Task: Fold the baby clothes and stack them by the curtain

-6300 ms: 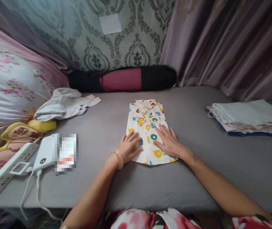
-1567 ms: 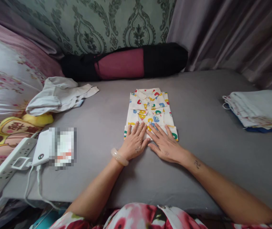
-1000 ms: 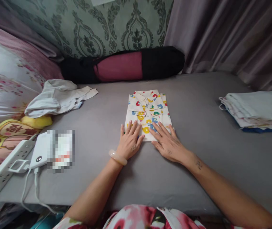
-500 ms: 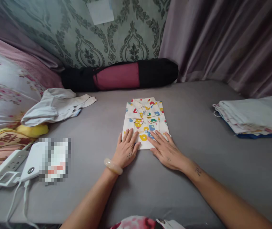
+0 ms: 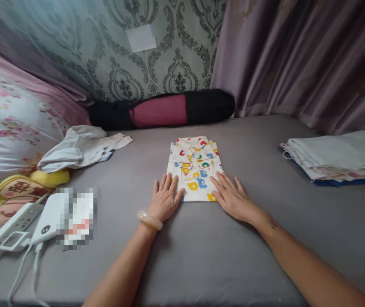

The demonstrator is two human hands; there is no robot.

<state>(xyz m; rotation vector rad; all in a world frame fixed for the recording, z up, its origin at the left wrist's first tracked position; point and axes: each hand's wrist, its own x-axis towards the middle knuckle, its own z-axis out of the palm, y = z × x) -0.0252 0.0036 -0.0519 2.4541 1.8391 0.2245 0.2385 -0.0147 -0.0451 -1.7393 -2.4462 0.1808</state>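
Observation:
A white shirt (image 5: 195,164) printed with red, blue, yellow and green shapes lies folded into a neat rectangle, collar pointing away from me. My left hand (image 5: 165,197) rests flat over its near left corner, fingers stretched out, with a pale bangle (image 5: 150,220) at the wrist. On the opposite side, my right hand (image 5: 233,197) lies flat with spread fingers across the near right edge. Neither hand grips the fabric. Parts of both lower side edges are hidden beneath the fingers.
Grey sheet (image 5: 188,251) covers the bed. To the right sits a stack of folded cloths (image 5: 339,155). On the left are a crumpled pale garment (image 5: 76,149), a white power bank (image 5: 52,215) and a power strip (image 5: 6,234). A black-and-maroon long bag (image 5: 159,111) lies along the wall.
My hands have slid apart toward the shirt's two sides, uncovering more of its lower front. The shirt stays folded in place. The camera view has tilted slightly upward.

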